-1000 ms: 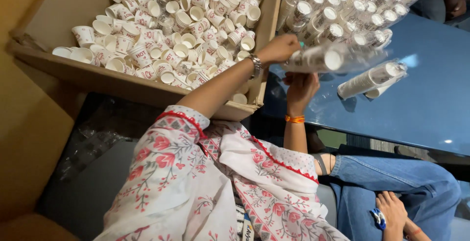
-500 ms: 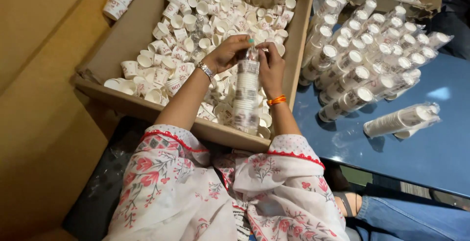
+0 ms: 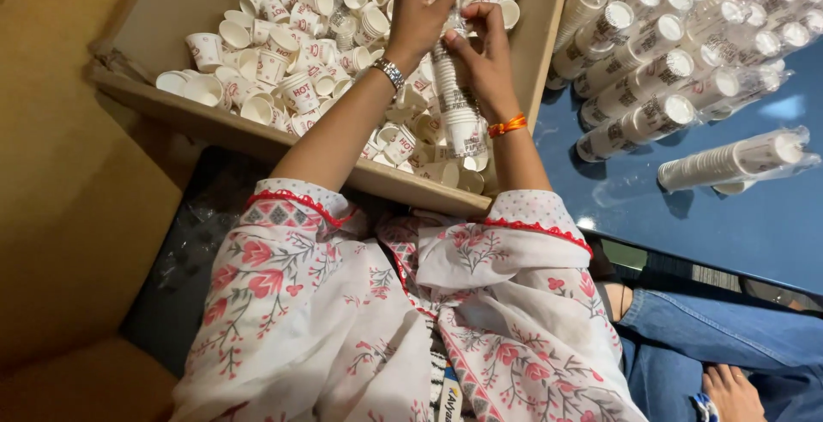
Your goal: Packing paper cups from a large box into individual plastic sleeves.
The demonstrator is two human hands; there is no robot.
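1. The left hand (image 3: 420, 12) and the right hand (image 3: 487, 62) met over a cardboard box (image 3: 360, 173), both closed around one stack of nested paper cups (image 3: 454, 105).
2. The left fingers pinched the stack's top end, seemingly to steady it; the right fingers were clenched along its side a little lower, so the column hung almost upright, just above the loose cups.
3. The stack's bottom end reached down near the box's front wall, close to the person's chest, judged to keep it within easy reach.
4. The box held a jumble of loose white paper cups (image 3: 283, 70) with red print, lying on their sides, upright and upside down, unsorted.
5. To the right, on a blue surface (image 3: 754, 233), lay finished sleeves of stacked cups (image 3: 660, 70) in clear wrap, side by side on their sides, perhaps so that they would not topple.
6. One more wrapped sleeve (image 3: 737, 160) lay apart from that group, nearer the person.
7. Another person's jeans-clad leg (image 3: 729, 336) showed at lower right.
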